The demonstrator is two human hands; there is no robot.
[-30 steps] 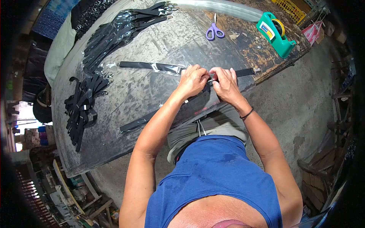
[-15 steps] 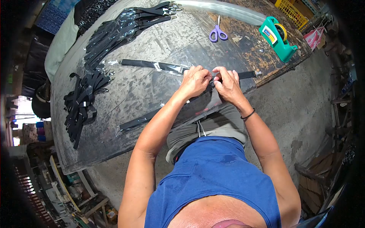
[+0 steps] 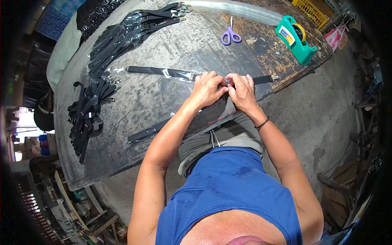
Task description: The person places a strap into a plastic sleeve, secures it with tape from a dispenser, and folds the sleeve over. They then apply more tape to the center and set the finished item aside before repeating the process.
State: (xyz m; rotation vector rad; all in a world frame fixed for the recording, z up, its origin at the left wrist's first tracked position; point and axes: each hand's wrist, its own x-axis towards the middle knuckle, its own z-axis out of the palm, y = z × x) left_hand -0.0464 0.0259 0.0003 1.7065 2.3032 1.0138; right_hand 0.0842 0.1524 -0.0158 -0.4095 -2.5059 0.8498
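Note:
My left hand [image 3: 209, 88] and my right hand [image 3: 242, 90] meet over the near edge of the table, fingertips pinched close together. Between them is something small and greyish, possibly clear film; the fingers mostly hide it. Beneath both hands runs a black strap [image 3: 149, 131], its left end in clear plastic. To the right of my right hand, a black strap end [image 3: 262, 80] with a metal clip [image 3: 275, 77] sticks out. Just beyond my left hand lies another black strap in clear wrapping [image 3: 149, 70].
Purple scissors [image 3: 231, 36] and a green tape dispenser [image 3: 295, 41] lie at the far right of the table [image 3: 122, 118]. A clear plastic roll [image 3: 241, 14] is behind them. Wrapped straps [image 3: 122, 38] and loose black straps [image 3: 87, 114] are piled at left.
My right hand has shifted slightly left, and its fingertips have closed in against those of my left hand. The left hand has barely moved. The whole view has shifted slightly.

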